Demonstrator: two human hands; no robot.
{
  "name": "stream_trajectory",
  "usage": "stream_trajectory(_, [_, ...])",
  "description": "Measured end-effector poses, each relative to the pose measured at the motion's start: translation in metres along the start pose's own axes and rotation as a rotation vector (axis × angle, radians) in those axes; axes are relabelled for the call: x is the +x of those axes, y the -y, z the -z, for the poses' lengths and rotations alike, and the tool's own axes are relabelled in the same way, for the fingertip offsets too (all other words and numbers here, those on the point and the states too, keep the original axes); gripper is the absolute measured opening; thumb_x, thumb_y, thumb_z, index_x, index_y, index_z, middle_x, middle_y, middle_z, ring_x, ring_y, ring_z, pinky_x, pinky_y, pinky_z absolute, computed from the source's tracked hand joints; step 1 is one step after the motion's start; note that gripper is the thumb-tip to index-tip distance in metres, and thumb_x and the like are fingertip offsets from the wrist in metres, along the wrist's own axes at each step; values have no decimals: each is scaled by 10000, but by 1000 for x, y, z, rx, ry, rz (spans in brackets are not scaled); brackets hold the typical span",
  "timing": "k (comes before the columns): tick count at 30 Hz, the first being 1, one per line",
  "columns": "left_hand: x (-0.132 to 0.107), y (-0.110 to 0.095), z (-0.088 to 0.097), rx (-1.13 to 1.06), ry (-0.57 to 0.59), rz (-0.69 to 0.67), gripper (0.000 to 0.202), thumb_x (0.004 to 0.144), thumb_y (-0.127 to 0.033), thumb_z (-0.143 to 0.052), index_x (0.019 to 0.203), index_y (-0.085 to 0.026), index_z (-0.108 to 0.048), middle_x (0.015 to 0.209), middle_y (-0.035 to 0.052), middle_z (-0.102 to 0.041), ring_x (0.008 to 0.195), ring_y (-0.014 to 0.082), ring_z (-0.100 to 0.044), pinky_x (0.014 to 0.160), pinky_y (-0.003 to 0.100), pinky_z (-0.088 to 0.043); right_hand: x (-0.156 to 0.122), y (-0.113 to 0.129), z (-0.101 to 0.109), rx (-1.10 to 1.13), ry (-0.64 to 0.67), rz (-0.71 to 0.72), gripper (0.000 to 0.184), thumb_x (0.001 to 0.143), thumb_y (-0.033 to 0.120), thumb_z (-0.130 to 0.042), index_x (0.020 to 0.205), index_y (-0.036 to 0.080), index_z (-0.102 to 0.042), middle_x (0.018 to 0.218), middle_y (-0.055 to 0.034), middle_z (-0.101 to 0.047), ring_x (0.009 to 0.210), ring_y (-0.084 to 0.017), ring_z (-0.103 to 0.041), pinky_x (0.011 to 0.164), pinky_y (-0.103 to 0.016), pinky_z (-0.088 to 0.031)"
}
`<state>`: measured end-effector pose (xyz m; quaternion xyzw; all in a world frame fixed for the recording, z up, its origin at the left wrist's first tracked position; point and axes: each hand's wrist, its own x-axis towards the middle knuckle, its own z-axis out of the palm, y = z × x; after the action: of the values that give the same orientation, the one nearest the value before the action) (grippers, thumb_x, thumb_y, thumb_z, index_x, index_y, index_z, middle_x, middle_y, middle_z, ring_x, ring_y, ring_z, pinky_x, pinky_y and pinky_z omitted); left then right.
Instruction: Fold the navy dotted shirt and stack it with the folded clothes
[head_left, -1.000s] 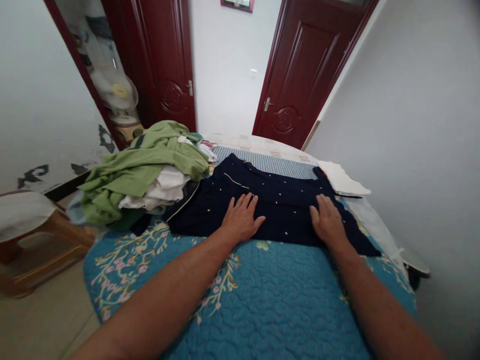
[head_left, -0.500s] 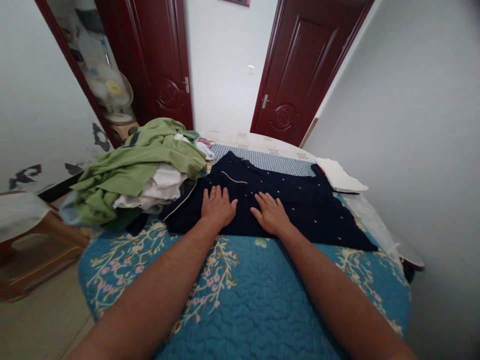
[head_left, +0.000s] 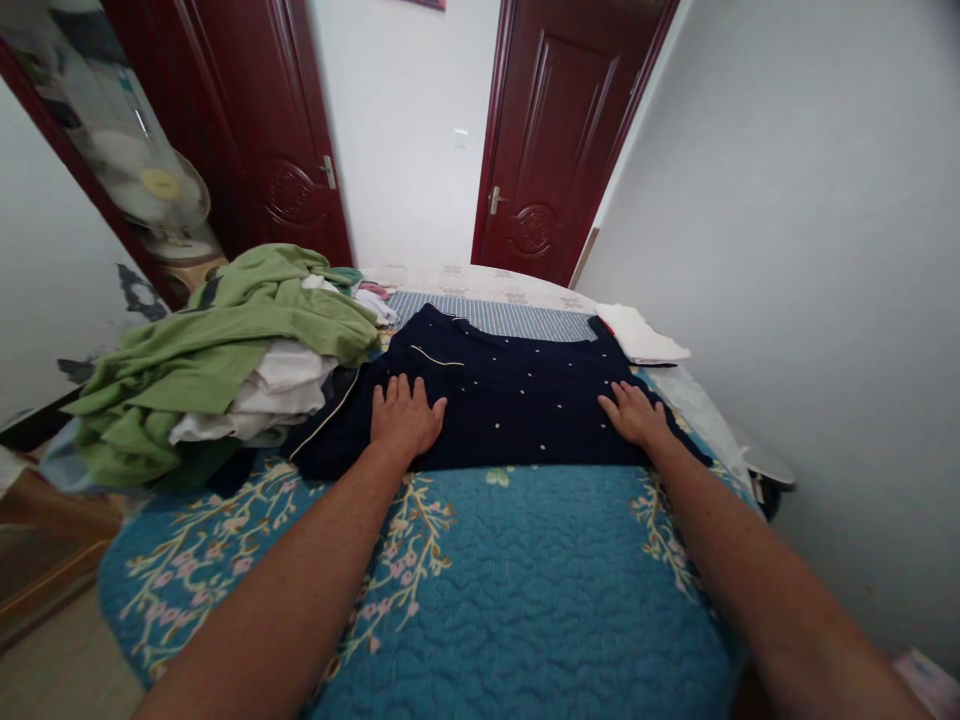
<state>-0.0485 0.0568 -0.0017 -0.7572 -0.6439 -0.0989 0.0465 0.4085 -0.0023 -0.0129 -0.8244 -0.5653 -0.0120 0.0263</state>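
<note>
Fingers (head_left: 403,386) spread on the garment (head_left: 517,400), our left hand (head_left: 406,422) stays put; our right hand (head_left: 637,416), also spread, has moved rightward. Blue quilt (head_left: 525,570) below, red doors (head_left: 566,120) beyond.

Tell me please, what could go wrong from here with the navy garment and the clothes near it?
The heaped clothes lie at the left edge of the blue quilted cover, so a push from the left hand might tip some off.
The navy garment reaches close to the folded white cloth; tugging it could disturb that cloth.
If the right hand drags while pressing, the fabric may crease.
</note>
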Motion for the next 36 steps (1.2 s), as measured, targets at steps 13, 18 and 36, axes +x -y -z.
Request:
stream_trajectory(13, [5, 0, 1, 68, -8, -20, 786, 1038, -601, -271, 1578, -73, -487, 1634, 261, -461, 1532, 412, -399, 1242, 585, -269, -30, -7, 11, 153, -513, -60, 516, 1088, 410, -360, 1413, 117, -634, 1496, -218, -600, 1430, -358, -496, 1199, -620, -326])
stream_trajectory(18, [8, 2, -2, 63, -15, -39, 793, 1028, -597, -259, 1567, -64, -492, 1618, 266, -475, 1525, 415, -399, 1233, 587, -278, -76, 63, 11, 182, -359, 281, 573, 1099, 481, -366, 1535, 154, -543, 1652, -155, -461, 1565, -313, -340, 1269, -584, -241])
stream_trajectory(36, [-23, 7, 8, -87, -267, -202, 691, 1044, -506, -355, 1525, -35, -512, 1594, 257, -502, 1561, 404, -346, 1276, 582, -252, -87, -47, 4, 65, -95, -356, 862, 1024, 718, -221, 1621, 123, -407, 1683, -222, -361, 1531, -436, -314, 1208, -744, -224])
